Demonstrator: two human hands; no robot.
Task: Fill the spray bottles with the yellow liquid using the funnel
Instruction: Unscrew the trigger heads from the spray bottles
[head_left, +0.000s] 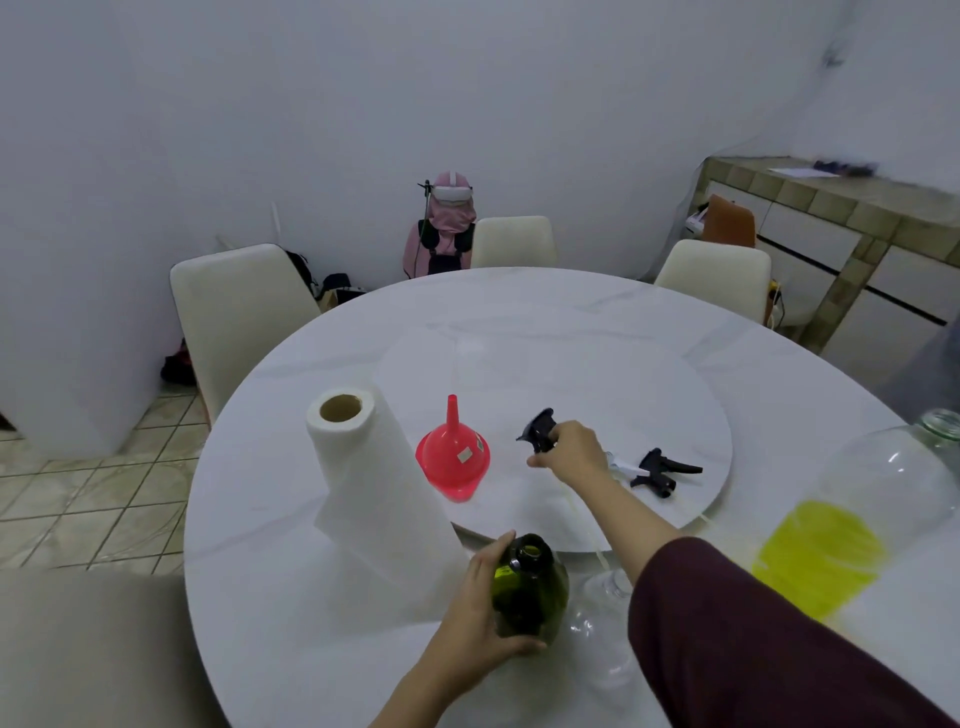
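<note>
A green spray bottle (530, 592) with its neck uncapped stands at the near edge of the round white table (571, 322); my left hand (480, 618) grips its side. My right hand (569, 454) holds a black spray head (537, 428) over the turntable, its thin tube trailing toward me. A second black spray head (662, 470) lies on the turntable to the right. The red funnel (453, 457) sits upside down, spout up, left of my right hand. A clear bottle (602, 613) stands beside the green one, partly hidden by my right arm. A large clear jar (852, 530) with yellow liquid stands at the right.
A paper towel roll (363, 483) stands upright left of the funnel. A raised white turntable (571, 374) fills the table's middle. Cream chairs (234, 312) ring the far side. A person sits beyond the table by the wall. A tiled counter (857, 223) runs along the right.
</note>
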